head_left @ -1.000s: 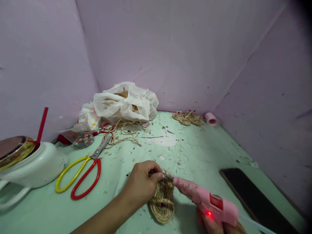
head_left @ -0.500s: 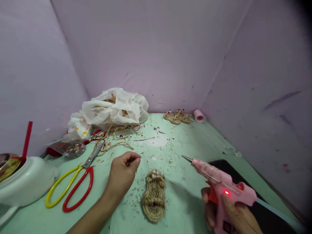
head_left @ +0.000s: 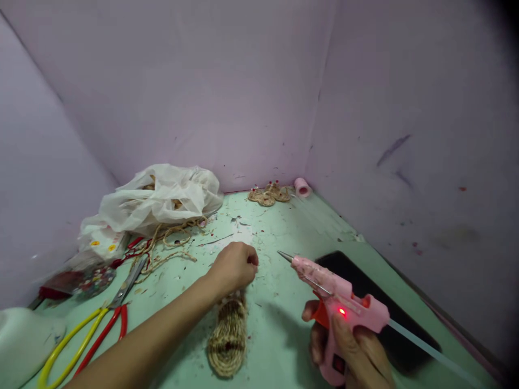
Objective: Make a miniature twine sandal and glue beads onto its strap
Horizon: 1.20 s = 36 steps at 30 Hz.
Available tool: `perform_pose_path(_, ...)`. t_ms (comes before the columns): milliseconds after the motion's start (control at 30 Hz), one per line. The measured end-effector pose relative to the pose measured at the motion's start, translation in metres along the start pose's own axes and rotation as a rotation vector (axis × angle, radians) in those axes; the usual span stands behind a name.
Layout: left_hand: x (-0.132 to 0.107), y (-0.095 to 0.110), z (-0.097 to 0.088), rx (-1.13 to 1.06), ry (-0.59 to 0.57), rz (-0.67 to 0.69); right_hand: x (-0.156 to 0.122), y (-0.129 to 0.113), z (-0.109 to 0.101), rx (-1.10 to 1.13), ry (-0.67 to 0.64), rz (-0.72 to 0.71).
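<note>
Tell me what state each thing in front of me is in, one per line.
Glue gun, in the right hand, red light lit, glue stick in its back.
Left hand, fingers curled, anything inside hidden.
Woven piece, lying down, far end behind the left hand.
Scissors, lying down, partly hidden.
Phone, flat, dark.
Plastic bag, crumpled.
Bead bag, open or closed unclear.
String, loose, tangled.
Spool, on its side.

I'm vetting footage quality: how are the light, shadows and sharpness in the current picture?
Head view: dim light, a soft shadow on the green tabletop left of the pink glue gun, whose red lamp glows; head view: upper right corner dark, coloured bits at left look soft.
</note>
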<state>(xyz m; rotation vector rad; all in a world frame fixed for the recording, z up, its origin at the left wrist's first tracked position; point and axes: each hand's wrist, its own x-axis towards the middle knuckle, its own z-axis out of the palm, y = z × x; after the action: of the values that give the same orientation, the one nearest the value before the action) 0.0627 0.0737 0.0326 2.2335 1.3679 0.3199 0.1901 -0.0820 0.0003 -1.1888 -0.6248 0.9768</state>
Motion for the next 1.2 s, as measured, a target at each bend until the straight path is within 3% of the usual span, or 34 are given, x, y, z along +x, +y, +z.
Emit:
perform_pose_path(167, 0.011, 0.002, 0.017, -0.009, -0.032, 0.002, -0.001, 0.002, 0.0, 0.043, -0.008, 0.035)
perform_pose_path(333, -0.002, 0.005, -0.012, -0.203, 0.015, -0.046, 0.0, -0.004, 0.001, -0.07, -0.006, 0.018)
perform_pose_path(400, -0.022, 0.006, -0.027, -0.426, 0.056, -0.095, 0.002, -0.008, 0.004, -0.16, 0.016, 0.053)
perform_pose_path(467, -0.048, 0.006, -0.035, -0.842, 0.08, -0.177, 0.004, -0.013, 0.011, -0.209, 0.027, 0.087)
perform_pose_path(533, -0.073, 0.004, -0.032, -1.15, 0.079, -0.232, 0.004, -0.017, 0.023, -0.193, -0.006, 0.11)
perform_pose_path(633, -0.099, -0.001, -0.018, -1.306, 0.177, -0.25, 0.001, -0.022, 0.047, -0.176, -0.074, 0.127)
perform_pose_path(733, -0.109, -0.005, -0.006, -1.329, 0.296, -0.262, -0.004, -0.023, 0.072, -0.247, -0.122, 0.107)
perform_pose_path(867, -0.112, -0.007, -0.005, -1.265, 0.384, -0.262, -0.006, -0.019, 0.093, -0.282, -0.18, 0.063)
perform_pose_path(1067, -0.115, -0.009, -0.009, -0.926, 0.426, -0.158, -0.003, -0.006, 0.096, -0.298, -0.11, -0.016)
perform_pose_path(1200, -0.116, -0.013, -0.005, -0.559, 0.459, 0.064, -0.001, -0.002, 0.092, -0.278, -0.096, -0.048)
